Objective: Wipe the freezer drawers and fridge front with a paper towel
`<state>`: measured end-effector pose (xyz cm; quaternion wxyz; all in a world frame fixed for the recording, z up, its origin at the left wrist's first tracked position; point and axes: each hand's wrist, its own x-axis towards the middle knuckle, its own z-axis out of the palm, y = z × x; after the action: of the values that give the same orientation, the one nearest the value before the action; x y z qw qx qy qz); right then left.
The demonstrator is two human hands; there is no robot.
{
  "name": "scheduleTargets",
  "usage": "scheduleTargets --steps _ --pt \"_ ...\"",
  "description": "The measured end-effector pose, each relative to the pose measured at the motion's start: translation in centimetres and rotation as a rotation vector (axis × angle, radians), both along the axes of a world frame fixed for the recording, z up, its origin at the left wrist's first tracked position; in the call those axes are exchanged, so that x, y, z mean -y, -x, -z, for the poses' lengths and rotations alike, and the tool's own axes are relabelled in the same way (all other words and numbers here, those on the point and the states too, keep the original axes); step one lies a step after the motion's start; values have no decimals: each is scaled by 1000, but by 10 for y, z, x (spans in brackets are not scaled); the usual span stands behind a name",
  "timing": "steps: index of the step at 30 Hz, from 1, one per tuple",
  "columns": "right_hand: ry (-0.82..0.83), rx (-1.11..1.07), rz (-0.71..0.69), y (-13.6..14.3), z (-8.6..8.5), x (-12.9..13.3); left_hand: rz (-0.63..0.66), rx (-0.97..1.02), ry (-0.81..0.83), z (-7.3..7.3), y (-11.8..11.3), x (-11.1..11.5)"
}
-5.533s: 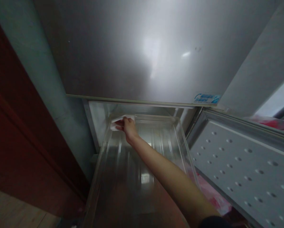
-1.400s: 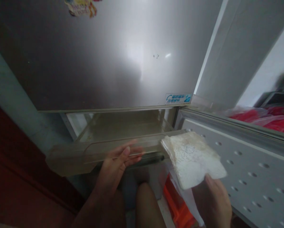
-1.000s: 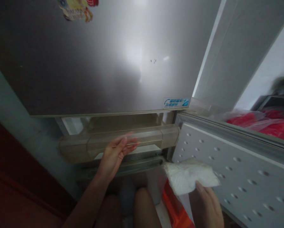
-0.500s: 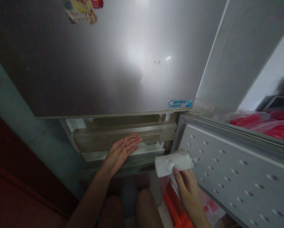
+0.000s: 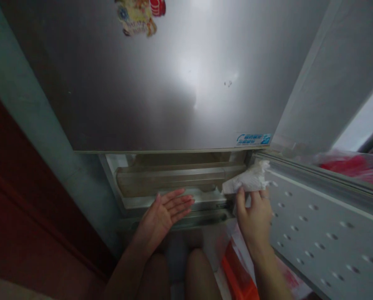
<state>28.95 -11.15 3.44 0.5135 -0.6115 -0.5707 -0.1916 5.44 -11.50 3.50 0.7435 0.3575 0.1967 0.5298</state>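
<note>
A crumpled white paper towel (image 5: 247,179) is pinched in my right hand (image 5: 255,212), close to the hinge side of the open lower fridge door (image 5: 314,225). My left hand (image 5: 163,216) is empty, palm turned up and fingers stretched out, in front of the bottom compartment. Behind it a translucent drawer (image 5: 174,177) sits inside that compartment. The paper towel covers the drawer's right end. Above, the silver upper fridge door (image 5: 174,83) is closed.
Magnets (image 5: 136,16) and a blue-and-white sticker (image 5: 253,139) are on the upper door. An orange object (image 5: 238,266) lies by plastic bags below the lower door. Red plastic bags (image 5: 355,164) sit at the right. A dark red panel (image 5: 33,208) stands at the left.
My right hand has carried the paper towel up toward the hinge, and the towel is more bunched. My left hand has dropped slightly, its palm turned further up. The view has shifted left.
</note>
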Motion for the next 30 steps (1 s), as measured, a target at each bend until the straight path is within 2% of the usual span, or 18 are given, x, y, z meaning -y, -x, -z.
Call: scheduleTargets --steps 3,6,10,13,16,20,23,26,28,30 --pt "-25 -1 -33 3 -7 -3 -25 -7 2 4 7 3" --pt "-60 13 -35 -1 -13 7 -66 -31 8 12 17 7" --pt "-70 32 -31 -3 -10 13 -145 -105 44 24 32 16" --pt "-58 24 -64 3 -1 1 -266 -131 78 28 38 24" --pt "-105 -10 -102 11 6 -15 -449 -203 44 25 41 32" --pt "-202 -76 -124 21 7 -27 -690 -342 -81 16 43 37" --pt "-228 -104 -139 27 10 -35 -889 -554 -207 14 44 38" --pt "-232 -77 -168 31 18 -44 -1077 -877 -438 20 44 34" --pt "-230 -49 -182 31 24 -48 -1141 -1047 -583 27 44 30" --pt "-227 -35 -194 30 29 -50 -1158 -1141 -632 33 45 26"
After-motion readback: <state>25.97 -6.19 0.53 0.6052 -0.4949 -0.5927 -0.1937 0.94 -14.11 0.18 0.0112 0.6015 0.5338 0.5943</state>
